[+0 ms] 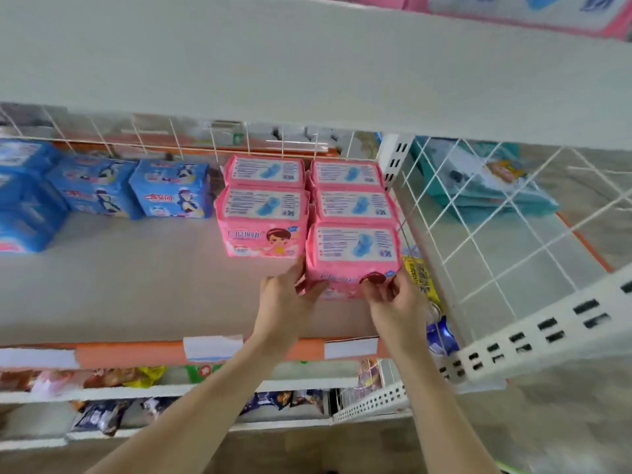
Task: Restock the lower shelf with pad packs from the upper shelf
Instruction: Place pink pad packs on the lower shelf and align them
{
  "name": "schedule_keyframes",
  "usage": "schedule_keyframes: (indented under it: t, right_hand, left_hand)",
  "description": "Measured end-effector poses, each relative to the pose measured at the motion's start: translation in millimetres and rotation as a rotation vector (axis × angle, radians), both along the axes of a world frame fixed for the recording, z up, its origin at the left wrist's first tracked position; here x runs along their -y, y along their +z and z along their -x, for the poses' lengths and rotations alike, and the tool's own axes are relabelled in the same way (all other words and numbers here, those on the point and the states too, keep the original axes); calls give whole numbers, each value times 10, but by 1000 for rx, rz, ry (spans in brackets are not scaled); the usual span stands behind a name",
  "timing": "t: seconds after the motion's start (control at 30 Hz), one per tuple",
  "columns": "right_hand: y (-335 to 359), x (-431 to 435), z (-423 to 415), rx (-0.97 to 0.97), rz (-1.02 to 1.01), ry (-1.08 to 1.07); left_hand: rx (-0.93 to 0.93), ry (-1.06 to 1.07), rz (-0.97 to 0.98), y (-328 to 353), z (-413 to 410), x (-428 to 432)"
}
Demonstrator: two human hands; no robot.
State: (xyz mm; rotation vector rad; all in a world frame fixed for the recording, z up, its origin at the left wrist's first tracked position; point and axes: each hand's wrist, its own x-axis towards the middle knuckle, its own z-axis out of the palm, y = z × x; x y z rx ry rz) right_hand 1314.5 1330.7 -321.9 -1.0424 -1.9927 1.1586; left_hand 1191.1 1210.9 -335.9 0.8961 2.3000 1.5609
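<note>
We clamp the pink plastic-wrapped pad pack (354, 258) between left hand (290, 295) and right hand (393, 301), at the 3 o'clock end of the white shelf board (136, 285); a crooked push could topple the pink row (354, 203) at 12 o'clock.

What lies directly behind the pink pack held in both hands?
Behind the held pink pack: a second pack, a third pack, then the wire grid. Their fronts are hidden.

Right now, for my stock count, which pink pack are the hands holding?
The front pink pack of the right-hand column, nearest the shelf edge: left hand and right hand grip its sides.
</note>
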Motion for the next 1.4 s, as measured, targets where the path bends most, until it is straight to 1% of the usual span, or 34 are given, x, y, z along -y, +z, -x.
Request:
schedule_keyframes:
  t: [0.17,0.33,0.43,0.57,0.63,0.7,0.83,0.93,1.03,1.1,1.2,1.3,1.4]
  right_hand:
    - [-2,-240,111,28,-27,2]
    - [-8,-185,79,28,-90,19]
    - [39,-129,-23,29,-68,15]
    - [74,-105,-177,-2,-19,42]
    - [63,-88,-174,-17,-13,34]
    - [44,-82,-105,-11,-19,22]
    - [10,-172,49,14,-49,-26]
    - [-3,-224,71,13,-39,-24]
    - [17,-198,63,27,-44,-15]
    - [40,-161,53,36,-34,-17]
    - [73,-81,28,42,-25,-36]
    - [102,57,-5,52,-60,-58]
    - [136,226,-74,56,-26,-34]
  left_hand:
    - [-60,46,46,20,87,-167]
    - [-43,41,24,20,84,-150]
    - [-45,19,17,-21,-2,-62]
    - [-19,-64,9,-42,-111,21]
    - [-36,-89,19,-22,-84,15]
    - [-63,-79,25,-23,10,-33]
    - [-54,-33,57,-2,185,-161]
    - [-72,-18,108,-1,198,-222]
    - [-86,-17,95,9,171,-206]
    - [-133,-42,151,11,161,-178]
    - [-199,-84,327,86,206,-79]
    - [-228,-135,389,251,235,103]
    - [-303,-202,501,420,214,358]
